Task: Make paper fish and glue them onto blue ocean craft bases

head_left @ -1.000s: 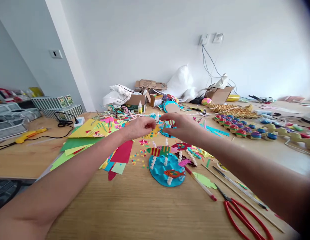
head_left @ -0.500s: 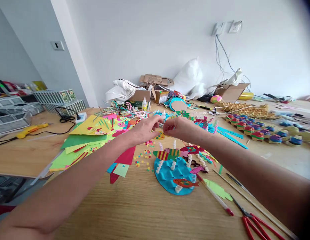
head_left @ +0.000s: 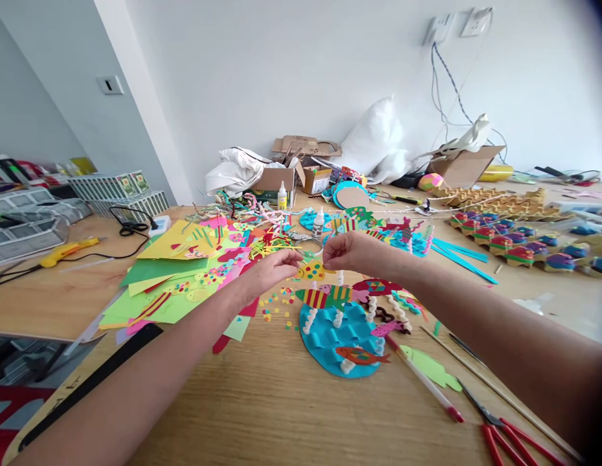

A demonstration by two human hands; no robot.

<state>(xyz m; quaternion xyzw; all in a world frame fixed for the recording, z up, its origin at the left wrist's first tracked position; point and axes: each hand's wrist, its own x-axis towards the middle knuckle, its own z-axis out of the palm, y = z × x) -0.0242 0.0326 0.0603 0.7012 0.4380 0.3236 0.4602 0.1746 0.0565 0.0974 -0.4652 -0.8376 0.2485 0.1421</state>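
A yellow paper fish with coloured dots [head_left: 311, 270] is between my two hands, above the blue round base. My right hand [head_left: 353, 252] pinches it at the tail end. At the fish's other end is my left hand [head_left: 276, 269], its fingers stretched out loosely; whether they touch the paper is hard to make out. Just below, the blue base [head_left: 313, 353] of egg-carton-like bumps carries white twisted stems. Fixed about it are a striped paper fish [head_left: 325, 297], a red paper fish [head_left: 376, 287] and an orange paper fish [head_left: 362, 356].
Coloured paper sheets [head_left: 160, 275] are piled at left, with paper dots [head_left: 276, 301] near the base. Glue bottles [head_left: 318, 224] stand behind my hands. Red-handled scissors [head_left: 500, 424], a pen [head_left: 430, 382], a thin stick [head_left: 495, 385] and a green paper fish [head_left: 430, 367] lie at right.
My hands have moved apart and slightly lower, the left one down and to the left. The yellow fish shows more fully between them. The view has shifted a little.
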